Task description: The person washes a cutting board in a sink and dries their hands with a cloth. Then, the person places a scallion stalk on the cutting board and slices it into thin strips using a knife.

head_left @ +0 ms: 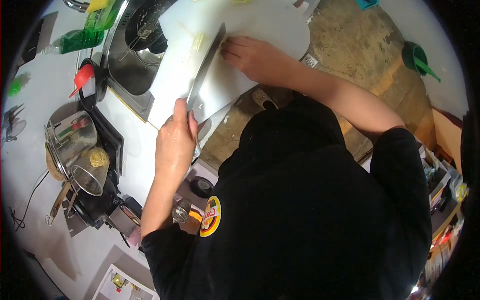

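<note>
Left grip [174, 142] is closed firmly around the handle of a knife [204, 70], the index finger laid forward where handle meets blade and the thumb along the other side. The blade points away from the body, over a white board [272, 22]; whether its edge touches the board, I cannot tell. Right grip [257, 61] has its fingers bent and drawn together, the tips just beside the blade near its far end; whether they have hold of anything, I cannot tell.

One pale green piece [198, 42] lies on the board just left of the blade, on the opposite side from the right fingers. Another piece [241, 1] shows at the far edge, cut off by the top of the view.

Left of the board is a metal sink [117, 75], with a strainer [145, 32] and dark cookware [134, 22] in it. Beside it on the counter [131, 132] are a green bottle [82, 41] lying tilted and a red scoop [84, 77]. Nearer the body, a mesh sieve [87, 180] sits by a small yellow heap [98, 157]. Part of a pale shoe [261, 96] shows on the floor [345, 45] below the board.
</note>
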{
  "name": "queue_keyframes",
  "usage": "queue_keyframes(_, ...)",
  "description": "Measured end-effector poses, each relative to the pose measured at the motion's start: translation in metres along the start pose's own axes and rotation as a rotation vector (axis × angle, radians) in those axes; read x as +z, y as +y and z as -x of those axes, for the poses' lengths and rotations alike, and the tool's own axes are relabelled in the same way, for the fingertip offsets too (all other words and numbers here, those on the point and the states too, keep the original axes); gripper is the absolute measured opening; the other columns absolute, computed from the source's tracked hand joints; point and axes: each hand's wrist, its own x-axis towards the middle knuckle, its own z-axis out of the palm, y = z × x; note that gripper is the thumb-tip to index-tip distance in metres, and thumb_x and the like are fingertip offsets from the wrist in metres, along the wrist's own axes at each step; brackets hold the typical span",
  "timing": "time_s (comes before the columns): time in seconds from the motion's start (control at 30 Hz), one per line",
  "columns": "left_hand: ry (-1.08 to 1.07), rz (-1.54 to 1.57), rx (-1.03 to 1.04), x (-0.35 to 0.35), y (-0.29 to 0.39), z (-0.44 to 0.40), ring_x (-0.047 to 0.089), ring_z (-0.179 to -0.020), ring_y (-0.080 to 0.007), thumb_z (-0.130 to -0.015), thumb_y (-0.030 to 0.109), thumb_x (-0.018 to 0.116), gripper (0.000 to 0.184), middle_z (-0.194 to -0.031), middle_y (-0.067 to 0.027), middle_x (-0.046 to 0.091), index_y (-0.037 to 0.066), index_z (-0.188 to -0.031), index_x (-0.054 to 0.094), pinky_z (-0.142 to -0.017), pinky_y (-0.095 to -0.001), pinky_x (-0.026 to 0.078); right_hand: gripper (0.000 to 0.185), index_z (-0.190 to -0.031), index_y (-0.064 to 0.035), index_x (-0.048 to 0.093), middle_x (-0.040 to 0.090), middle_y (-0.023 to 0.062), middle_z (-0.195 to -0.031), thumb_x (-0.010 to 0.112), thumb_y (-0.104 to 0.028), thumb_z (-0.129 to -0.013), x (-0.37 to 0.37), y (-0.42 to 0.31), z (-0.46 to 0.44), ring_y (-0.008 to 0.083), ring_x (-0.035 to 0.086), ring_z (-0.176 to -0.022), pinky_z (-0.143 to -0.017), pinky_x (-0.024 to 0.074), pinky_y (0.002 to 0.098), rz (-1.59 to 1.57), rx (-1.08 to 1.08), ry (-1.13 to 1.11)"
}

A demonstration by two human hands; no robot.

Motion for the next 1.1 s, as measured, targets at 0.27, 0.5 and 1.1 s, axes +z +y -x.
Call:
queue_keyframes(0.27,-0.057,0.023,-0.059,-0.007,-0.021,0.058,0.062,-0.063,-0.0452,-0.094,0.005,0.056,0.022,-0.065,-0.0260,0.058,-0.001,-0.113,0.046,-0.054,-0.0476,0.046,0.028,-0.110,0.0045,0.062,0.063,0.0146,-0.116,0.056,-0.008,-0.085,0.001,0.000,0.000,0.0261,0.057,-0.115,-0.105,0.0435,0.0345,0.026,0.015,-0.034)
queue_keyframes(0.5,-0.015,0.098,-0.029,-0.013,-0.012,0.024,0.062,-0.069,-0.0465,-0.093,0.009,0.055,0.019,-0.069,-0.0266,0.060,0.002,-0.109,0.047,-0.058,-0.0522,0.047,0.029,-0.109,0.0049,0.064,0.062,0.0141,-0.116,0.056,-0.005,-0.083,-0.001,0.000,0.001,0.0257,0.055,-0.116,-0.105,0.0435,0.0332,0.032,-0.020,-0.024)
queue_keyframes(1.1,-0.147,0.125,-0.123,-0.026,-0.031,0.060,0.062,-0.065,-0.0459,-0.092,0.006,0.057,0.024,-0.065,-0.0261,0.059,0.002,-0.113,0.046,-0.056,-0.0497,0.047,0.033,-0.111,0.0045,0.061,0.062,0.0117,-0.107,0.055,-0.006,-0.081,0.001,0.001,-0.001,0.0262,0.056,-0.111,-0.097,0.0474,0.0347,-0.001,-0.001,0.021)
